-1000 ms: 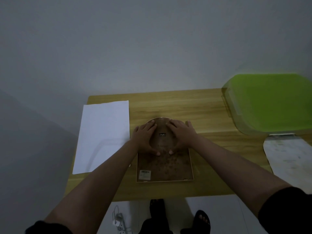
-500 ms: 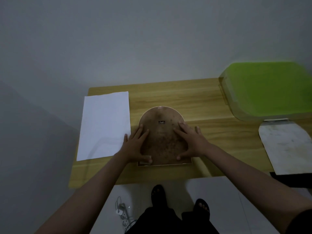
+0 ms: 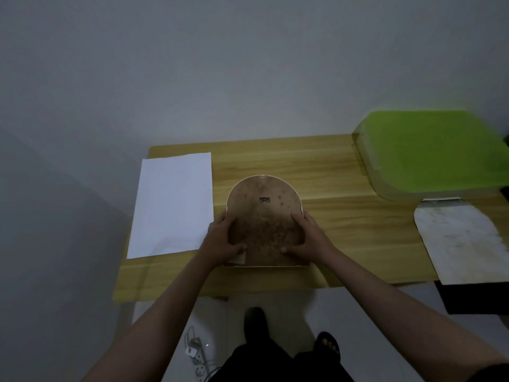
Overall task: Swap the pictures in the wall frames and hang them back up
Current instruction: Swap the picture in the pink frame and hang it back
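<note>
Both hands: left hand (image 3: 220, 241) and right hand (image 3: 308, 238) slid down, now gripping arched frame (image 3: 264, 216) sides on desk (image 3: 344, 216); probably lifting for rehanging.

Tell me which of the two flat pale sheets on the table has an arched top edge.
The stained sheet at the table's right edge, below the green bin. The clean white paper on the left is a plain rectangle.
</note>
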`<state>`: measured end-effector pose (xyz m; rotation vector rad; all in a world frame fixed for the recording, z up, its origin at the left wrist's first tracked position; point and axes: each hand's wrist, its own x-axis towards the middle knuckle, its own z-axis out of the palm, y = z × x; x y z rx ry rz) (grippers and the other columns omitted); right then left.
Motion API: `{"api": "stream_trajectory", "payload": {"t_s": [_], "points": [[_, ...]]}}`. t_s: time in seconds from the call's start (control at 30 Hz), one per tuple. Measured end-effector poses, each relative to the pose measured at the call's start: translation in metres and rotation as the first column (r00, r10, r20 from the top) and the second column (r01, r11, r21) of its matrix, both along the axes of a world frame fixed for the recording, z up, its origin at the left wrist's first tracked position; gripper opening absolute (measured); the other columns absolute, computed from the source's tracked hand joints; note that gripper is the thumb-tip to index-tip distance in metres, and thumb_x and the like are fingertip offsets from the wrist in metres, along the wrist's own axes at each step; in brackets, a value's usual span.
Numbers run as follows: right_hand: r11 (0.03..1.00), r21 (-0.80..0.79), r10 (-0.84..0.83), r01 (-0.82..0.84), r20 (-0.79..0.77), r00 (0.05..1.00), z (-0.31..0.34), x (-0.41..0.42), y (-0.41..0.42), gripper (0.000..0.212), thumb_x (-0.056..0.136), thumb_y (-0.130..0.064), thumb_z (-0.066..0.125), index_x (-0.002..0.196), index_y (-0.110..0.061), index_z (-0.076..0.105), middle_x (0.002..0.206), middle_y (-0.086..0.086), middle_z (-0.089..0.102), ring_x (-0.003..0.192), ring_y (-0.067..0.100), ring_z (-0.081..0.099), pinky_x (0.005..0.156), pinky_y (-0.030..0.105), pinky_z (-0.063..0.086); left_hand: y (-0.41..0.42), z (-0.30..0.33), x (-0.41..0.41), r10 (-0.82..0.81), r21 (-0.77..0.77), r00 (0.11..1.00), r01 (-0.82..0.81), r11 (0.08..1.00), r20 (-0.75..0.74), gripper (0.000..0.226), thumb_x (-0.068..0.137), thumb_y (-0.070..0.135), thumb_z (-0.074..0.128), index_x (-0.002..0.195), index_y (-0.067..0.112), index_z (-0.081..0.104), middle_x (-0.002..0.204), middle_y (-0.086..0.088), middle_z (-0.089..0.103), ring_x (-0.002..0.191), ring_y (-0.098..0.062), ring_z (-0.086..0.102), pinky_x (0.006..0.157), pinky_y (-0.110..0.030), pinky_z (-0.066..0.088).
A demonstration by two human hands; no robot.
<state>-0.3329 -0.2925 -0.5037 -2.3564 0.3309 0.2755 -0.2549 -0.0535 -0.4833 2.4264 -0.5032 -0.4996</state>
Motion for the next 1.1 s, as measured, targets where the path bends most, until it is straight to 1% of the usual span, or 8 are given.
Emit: {"api": "stream_trajectory", "payload": {"t_s": [0.17, 0.23, 0.33, 0.47, 0.6, 0.8, 0.93, 1.1], "points": [[0.974, 0.162, -0.178, 0.155, 0.136, 0.975, 0.027, 0.007, 0.007, 0.101, 0.064, -0.037, 0.083, 0.146, -0.022, 0.026, 0.153, 0.008, 0.011, 0.14, 0.03, 0.02, 0.114, 0.044, 0.029, -0.008, 0.044, 0.007, 0.14, -0.234, 0.975, -0.098, 0.967, 0.17, 0.06, 0.077, 0.007, 0.07, 0.132, 0.008, 0.048, 0.142, -0.011, 0.043, 0.13, -0.026, 0.041, 0.105, -0.036, 0.038], [0.959, 0.204, -0.237, 0.197, 0.197, 0.951, 0.046, 0.014, 0.009, 0.102, 0.065, -0.038, 0.083, 0.147, -0.025, 0.024, 0.153, 0.007, 0.007, 0.141, 0.03, 0.016, 0.115, 0.046, 0.028, -0.014, 0.067, 0.01, 0.221, -0.34, 0.966, -0.165, 0.926, 0.131, 0.058, 0.077, 0.005, 0.07, 0.131, 0.013, 0.05, 0.139, -0.004, 0.045, 0.125, -0.021, 0.045, 0.102, -0.036, 0.044], [0.938, 0.255, -0.305, 0.235, 0.281, 0.91, 0.077, 0.027, 0.004, 0.101, 0.064, -0.038, 0.083, 0.146, -0.032, 0.024, 0.152, 0.005, 0.007, 0.142, 0.028, 0.013, 0.115, 0.047, 0.027, -0.022, 0.101, 0.011, 0.269, -0.496, 0.959, -0.191, 0.847, 0.09, 0.053, 0.076, 0.004, 0.072, 0.124, 0.022, 0.056, 0.129, 0.004, 0.051, 0.111, -0.01, 0.052, 0.087, -0.019, 0.049], [0.933, 0.293, -0.311, 0.209, 0.363, 0.878, 0.114, 0.043, -0.008, 0.104, 0.062, -0.037, 0.085, 0.145, -0.036, 0.024, 0.151, 0.002, 0.009, 0.142, 0.027, 0.015, 0.114, 0.049, 0.028, -0.028, 0.141, 0.011, 0.254, -0.66, 0.966, -0.221, 0.718, -0.048, 0.051, 0.078, 0.0, 0.07, 0.119, 0.029, 0.059, 0.115, 0.017, 0.057, 0.097, -0.003, 0.06, 0.073, -0.032, 0.059], [0.937, 0.297, -0.301, 0.185, 0.414, 0.859, 0.143, 0.054, -0.018, 0.105, 0.062, -0.036, 0.085, 0.145, -0.038, 0.022, 0.153, 0.001, 0.006, 0.143, 0.025, 0.013, 0.115, 0.048, 0.026, -0.035, 0.168, 0.011, 0.215, -0.663, 0.973, -0.107, 0.741, 0.083, 0.058, 0.077, 0.004, 0.072, 0.121, 0.037, 0.055, 0.121, 0.019, 0.054, 0.076, 0.006, 0.059, 0.065, -0.023, 0.057], [0.943, 0.312, -0.262, 0.116, 0.48, 0.838, 0.201, 0.071, -0.021, 0.094, 0.073, -0.031, 0.079, 0.147, -0.038, 0.021, 0.158, 0.0, -0.006, 0.147, 0.021, 0.005, 0.117, 0.042, 0.023, -0.055, 0.21, 0.015, 0.249, -0.699, 0.898, 0.086, 0.71, 0.364, 0.059, 0.074, -0.002, 0.07, 0.121, 0.03, 0.057, 0.122, 0.011, 0.057, 0.109, -0.006, 0.057, 0.077, -0.018, 0.051], [0.935, 0.355, -0.226, -0.01, 0.617, 0.754, 0.247, 0.076, -0.01, 0.074, 0.082, -0.036, 0.068, 0.144, -0.039, 0.028, 0.158, -0.003, 0.016, 0.144, 0.012, 0.016, 0.114, 0.035, 0.026, -0.072, 0.237, 0.013, 0.282, -0.732, 0.872, 0.118, 0.671, 0.4, 0.057, 0.075, 0.001, 0.072, 0.121, 0.031, 0.057, 0.119, 0.022, 0.057, 0.099, -0.003, 0.06, 0.076, -0.015, 0.052], [0.796, 0.58, -0.326, -0.173, 0.652, 0.685, 0.285, 0.073, 0.003, 0.071, 0.081, -0.04, 0.068, 0.138, -0.052, 0.027, 0.148, -0.003, 0.035, 0.133, 0.017, 0.042, 0.098, 0.05, 0.048, -0.088, 0.253, 0.01, 0.285, -0.732, 0.871, 0.116, 0.672, 0.401, 0.057, 0.074, 0.005, 0.074, 0.122, 0.031, 0.057, 0.114, 0.028, 0.058, 0.098, 0.002, 0.059, 0.077, -0.018, 0.055]]}}
